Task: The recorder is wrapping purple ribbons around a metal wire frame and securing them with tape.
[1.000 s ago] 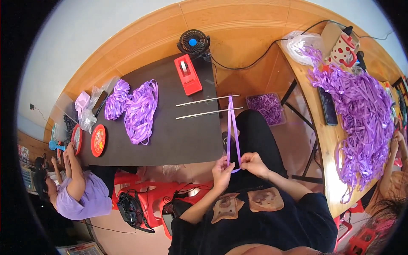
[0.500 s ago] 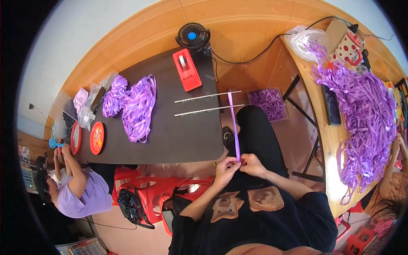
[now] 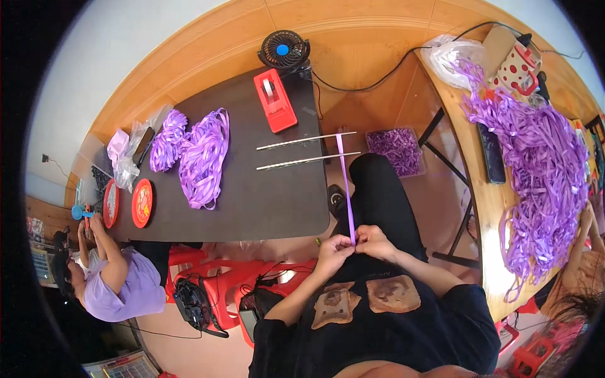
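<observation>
Left hand [image 3: 332, 250] and right hand [image 3: 373, 239] pinch the near end of a purple ribbon [image 3: 345, 189], stretched to two rods [image 3: 305, 151] on the table [image 3: 265, 195]. Beyond, a tray [image 3: 396, 148] holds purple scraps.

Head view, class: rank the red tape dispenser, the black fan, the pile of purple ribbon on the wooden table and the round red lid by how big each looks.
1. Pile of purple ribbon, by far.
2. Red tape dispenser.
3. Black fan and round red lid look about alike; the fisheye view makes ranking these unsure.
</observation>
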`<control>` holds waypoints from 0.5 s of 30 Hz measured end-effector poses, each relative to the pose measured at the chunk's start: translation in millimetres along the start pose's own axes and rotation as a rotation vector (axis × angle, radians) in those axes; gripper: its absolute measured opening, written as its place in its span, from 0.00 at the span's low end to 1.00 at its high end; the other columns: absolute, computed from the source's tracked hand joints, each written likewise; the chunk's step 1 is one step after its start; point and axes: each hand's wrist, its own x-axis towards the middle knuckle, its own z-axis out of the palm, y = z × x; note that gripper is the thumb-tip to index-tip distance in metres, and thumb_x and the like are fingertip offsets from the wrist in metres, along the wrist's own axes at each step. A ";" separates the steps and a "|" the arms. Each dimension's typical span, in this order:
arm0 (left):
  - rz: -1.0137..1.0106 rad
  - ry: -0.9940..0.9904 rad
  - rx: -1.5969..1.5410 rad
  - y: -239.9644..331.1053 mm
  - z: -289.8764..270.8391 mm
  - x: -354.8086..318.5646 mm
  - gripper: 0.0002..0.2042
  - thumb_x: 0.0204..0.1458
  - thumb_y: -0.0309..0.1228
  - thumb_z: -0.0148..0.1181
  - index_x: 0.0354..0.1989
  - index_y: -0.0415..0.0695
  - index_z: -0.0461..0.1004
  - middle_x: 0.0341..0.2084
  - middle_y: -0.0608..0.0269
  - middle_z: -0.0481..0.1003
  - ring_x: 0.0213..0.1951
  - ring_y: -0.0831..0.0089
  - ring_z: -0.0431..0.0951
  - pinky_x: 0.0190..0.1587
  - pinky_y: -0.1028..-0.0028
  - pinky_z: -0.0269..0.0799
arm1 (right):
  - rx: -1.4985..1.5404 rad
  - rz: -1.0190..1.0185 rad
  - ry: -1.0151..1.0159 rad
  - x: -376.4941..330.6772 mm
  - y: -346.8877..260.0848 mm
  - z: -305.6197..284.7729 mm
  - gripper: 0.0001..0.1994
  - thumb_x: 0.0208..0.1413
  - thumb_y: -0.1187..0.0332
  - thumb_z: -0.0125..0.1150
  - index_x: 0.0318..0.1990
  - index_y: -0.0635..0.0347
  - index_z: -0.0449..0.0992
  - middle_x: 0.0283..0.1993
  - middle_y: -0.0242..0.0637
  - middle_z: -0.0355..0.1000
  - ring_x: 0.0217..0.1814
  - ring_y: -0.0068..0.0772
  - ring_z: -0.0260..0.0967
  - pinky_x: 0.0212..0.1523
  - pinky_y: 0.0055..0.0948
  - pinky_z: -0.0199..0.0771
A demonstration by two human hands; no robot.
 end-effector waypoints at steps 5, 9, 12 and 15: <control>-0.043 -0.019 -0.030 5.2 -0.4 -2.0 0.04 0.46 0.19 0.61 0.30 0.39 0.74 0.26 0.68 0.74 0.29 0.82 0.72 0.33 0.81 0.69 | 0.095 -0.043 -0.035 -3.8 -1.3 0.5 0.10 0.38 0.80 0.62 0.31 0.64 0.70 0.21 0.30 0.71 0.22 0.15 0.65 0.22 0.17 0.60; -0.031 0.044 -0.108 12.6 3.2 6.3 0.03 0.48 0.24 0.63 0.29 0.42 0.75 0.23 0.71 0.75 0.25 0.85 0.71 0.28 0.84 0.66 | 0.124 -0.005 -0.075 -11.5 -8.5 0.8 0.11 0.37 0.81 0.64 0.31 0.63 0.70 0.21 0.29 0.71 0.23 0.15 0.66 0.24 0.17 0.62; -0.008 0.091 -0.160 33.1 8.5 14.4 0.02 0.49 0.26 0.63 0.29 0.43 0.75 0.23 0.72 0.75 0.23 0.88 0.69 0.25 0.85 0.62 | 0.144 0.029 -0.120 -14.3 -5.7 -2.1 0.12 0.37 0.82 0.63 0.31 0.62 0.70 0.22 0.29 0.71 0.24 0.16 0.67 0.26 0.17 0.64; -0.007 0.117 -0.264 44.2 11.4 24.6 0.05 0.48 0.28 0.63 0.33 0.45 0.75 0.25 0.75 0.73 0.25 0.88 0.68 0.26 0.85 0.60 | 0.208 0.027 -0.158 -14.5 -1.4 -1.0 0.12 0.37 0.83 0.63 0.31 0.61 0.70 0.23 0.30 0.71 0.25 0.17 0.68 0.29 0.18 0.68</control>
